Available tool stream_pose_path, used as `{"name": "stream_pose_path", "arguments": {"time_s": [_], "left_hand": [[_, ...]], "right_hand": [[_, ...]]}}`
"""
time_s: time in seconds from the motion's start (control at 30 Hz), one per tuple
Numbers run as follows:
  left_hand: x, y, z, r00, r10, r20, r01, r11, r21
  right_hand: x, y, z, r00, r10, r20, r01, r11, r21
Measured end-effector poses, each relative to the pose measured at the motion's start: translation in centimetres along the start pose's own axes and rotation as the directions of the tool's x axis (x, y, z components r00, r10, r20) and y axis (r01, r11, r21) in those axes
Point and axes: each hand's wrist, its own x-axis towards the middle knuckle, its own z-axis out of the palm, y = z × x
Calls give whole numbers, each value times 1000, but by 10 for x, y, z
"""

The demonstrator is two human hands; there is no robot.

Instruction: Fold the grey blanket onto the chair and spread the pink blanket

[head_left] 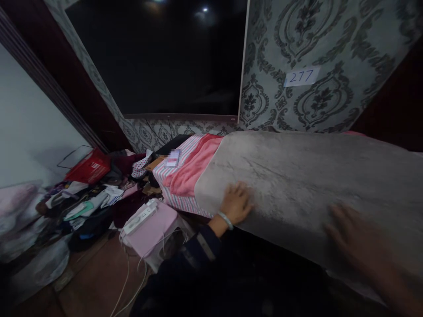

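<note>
A wide grey cloth (280, 163) lies spread over a long raised surface below the screen, with faint creases across it. My left hand (237, 203), a bracelet at its wrist, rests on the cloth near its left front edge, fingers spread. Farther right, my right hand (357, 231) is held over or on the front part of the same cloth. It is smeared by motion, but its fingers look stretched out and apart. Beyond the cloth's left edge show a pink cloth (194, 169) and a striped cloth (183, 203) beneath it.
A pink stool (155, 229) carrying a white power strip (141, 216) stands at the left, its cords trailing to the floor. Behind it are piled clothes (95, 204) and a red basket (89, 166). A large dark screen (165, 61) hangs on the patterned wall.
</note>
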Motion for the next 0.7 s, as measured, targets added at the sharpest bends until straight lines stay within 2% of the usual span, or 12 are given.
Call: {"name": "stream_pose_path", "arguments": {"time_s": [0.07, 0.1, 0.17, 0.23, 0.3, 0.4, 0.53, 0.7], "left_hand": [[16, 27, 14, 982, 177, 60, -176, 984, -15], [21, 35, 20, 972, 219, 88, -220, 976, -8], [25, 38, 26, 967, 222, 121, -227, 974, 27], [23, 25, 26, 978, 171, 123, -179, 982, 61], [17, 1, 20, 988, 100, 118, -110, 990, 85], [3, -48, 5, 990, -11, 138, -9, 990, 144], [-16, -104, -19, 982, -144, 120, 115, 968, 221], [-31, -140, -36, 979, -182, 89, 163, 969, 187]], "right_hand": [[19, -44, 12, 992, -112, 51, 107, 990, 92], [28, -62, 16, 982, -169, 82, 161, 982, 95], [37, -83, 20, 968, -217, 123, 211, 976, 56], [37, -78, 18, 968, -207, 139, 208, 978, 6], [27, -52, 14, 974, -177, 143, 182, 983, -26], [3, 4, 2, 982, -121, 147, 128, 991, -46], [-28, 76, -17, 987, 39, 158, -31, 998, -56], [-64, 146, -32, 973, 218, 71, -219, 976, 2]]}}
